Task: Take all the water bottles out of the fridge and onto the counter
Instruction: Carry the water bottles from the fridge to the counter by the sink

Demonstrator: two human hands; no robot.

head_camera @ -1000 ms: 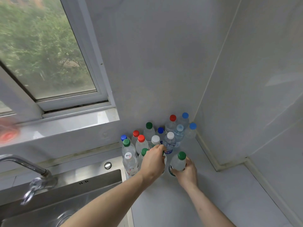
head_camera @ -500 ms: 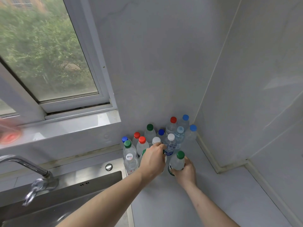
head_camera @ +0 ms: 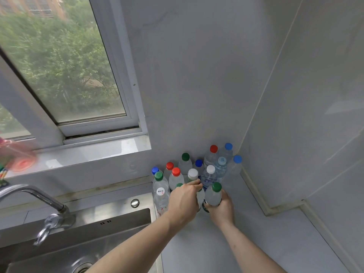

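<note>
Now approx. a dozen water bottles (head_camera: pixel 197 170) are seen bunched upright in the counter (head_camera: pixel 256 243) corner, right of the sink (head_camera: pixel 88 233). A green-capped bottle (head_camera: pixel 213 195) at the front of the bunch is gripped low by the right hand (head_camera: pixel 222 209), fingers curled round its base. A 2nd bottle just beside it is covered by the left hand (head_camera: pixel 184 201), fingers wrapped over it; its cap is hidden. A faucet (head_camera: pixel 39 205) is seen at left, a window (head_camera: pixel 59 66) above.
</note>
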